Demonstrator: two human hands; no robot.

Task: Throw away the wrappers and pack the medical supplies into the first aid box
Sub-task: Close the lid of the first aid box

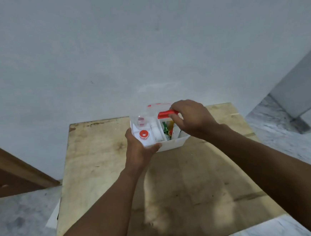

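Observation:
A white first aid box (173,144) stands near the far edge of the wooden table (174,181). A clear inner tray (146,131) sits over its left half, holding a small item with a red cap (144,134). My left hand (138,149) grips the tray's near left corner. My right hand (190,120) holds the tray's red handle (166,114) from above. Under the tray, in the box's right part, I see a white roll (157,133) and green and yellow packets (167,129). The clear lid (158,106) stands open behind the box.
The table stands against a plain grey wall. A brown wooden frame (15,173) is at the left on the floor side. A white sheet (53,215) shows beside the table's left edge. Marbled floor surrounds the table.

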